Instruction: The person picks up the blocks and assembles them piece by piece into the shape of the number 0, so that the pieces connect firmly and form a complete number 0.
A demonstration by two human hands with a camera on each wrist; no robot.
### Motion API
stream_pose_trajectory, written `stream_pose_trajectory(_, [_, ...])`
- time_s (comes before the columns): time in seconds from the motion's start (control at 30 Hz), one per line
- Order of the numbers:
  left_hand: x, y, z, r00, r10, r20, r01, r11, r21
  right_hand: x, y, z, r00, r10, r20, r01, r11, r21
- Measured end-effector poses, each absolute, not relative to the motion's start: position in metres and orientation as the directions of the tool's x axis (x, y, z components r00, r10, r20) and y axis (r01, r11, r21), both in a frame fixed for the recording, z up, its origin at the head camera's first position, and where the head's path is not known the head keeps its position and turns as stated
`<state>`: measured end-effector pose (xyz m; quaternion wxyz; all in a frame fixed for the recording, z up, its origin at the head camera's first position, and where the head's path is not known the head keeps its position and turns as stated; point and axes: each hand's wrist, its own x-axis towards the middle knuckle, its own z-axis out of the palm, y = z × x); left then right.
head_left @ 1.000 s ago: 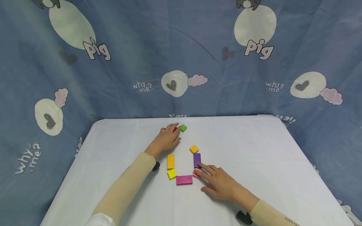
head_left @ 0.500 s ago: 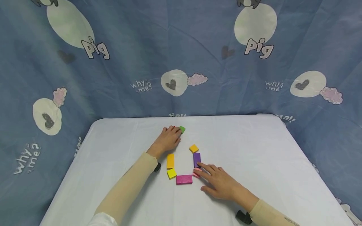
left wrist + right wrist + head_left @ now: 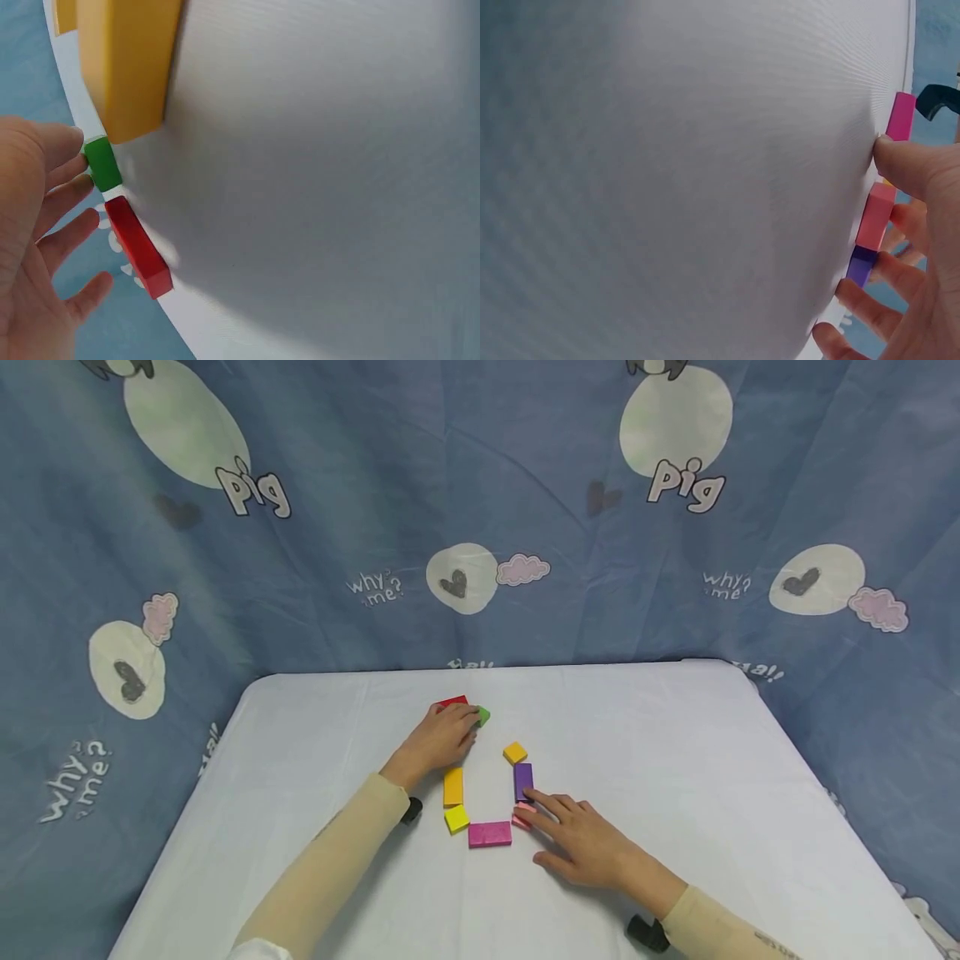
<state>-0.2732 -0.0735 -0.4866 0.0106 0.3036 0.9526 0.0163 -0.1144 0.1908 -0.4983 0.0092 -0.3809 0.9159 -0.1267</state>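
My left hand point(image 3: 442, 735) reaches to the far part of the white table. Its fingertips touch a small green block point(image 3: 103, 163), partly hidden by them in the head view. The thumb looks apart from it. Just beyond the hand lies a long red block point(image 3: 139, 247), near the green one. My right hand point(image 3: 588, 847) rests at the near right with fingers spread. Its fingertips touch a small salmon-pink block point(image 3: 875, 216) and the near end of a purple block point(image 3: 522, 782). The thumb lies on the cloth, apart from the blocks.
A magenta block point(image 3: 490, 835), a yellow block point(image 3: 456, 819), a long orange block point(image 3: 453, 787) and a small orange block point(image 3: 514, 753) form part of a ring with the others. A blue printed curtain point(image 3: 480, 485) hangs behind the table point(image 3: 637, 735).
The green block has come toward me under my left fingertips, and the hand has drawn back slightly. More of the red block shows now. My right hand has stayed in place.
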Motion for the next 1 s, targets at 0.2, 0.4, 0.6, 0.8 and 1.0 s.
stream_pose_trajectory(0.2, [-0.2698,-0.0733,-0.4807,-0.816,0.578,-0.021,0.576,0.815,0.066,-0.1151,0.1914,-0.4967,-0.719,-0.693,0.050,-0.679,0.687,-0.258])
stream_pose_trajectory(0.4, [-0.2664,-0.0732,-0.4798,-0.819,0.573,-0.037,0.568,0.817,0.100,-0.1149,0.1908,-0.4968,-0.718,-0.694,0.054,-0.681,0.684,-0.261])
stream_pose_trajectory(0.6, [-0.2652,-0.0766,-0.4831,-0.821,0.570,-0.037,0.559,0.815,0.154,-0.1151,0.1909,-0.4979,-0.707,-0.702,0.082,-0.696,0.672,-0.251])
stream_pose_trajectory(0.8, [-0.2654,-0.0797,-0.4827,-0.822,0.567,-0.055,0.542,0.808,0.231,-0.1161,0.1909,-0.4975,-0.704,-0.705,0.092,-0.702,0.669,-0.243])
stream_pose_trajectory(1.0, [-0.2640,-0.0816,-0.4849,-0.837,0.541,-0.080,0.506,0.822,0.262,-0.1147,0.1908,-0.4976,-0.710,-0.700,0.075,-0.692,0.674,-0.260])
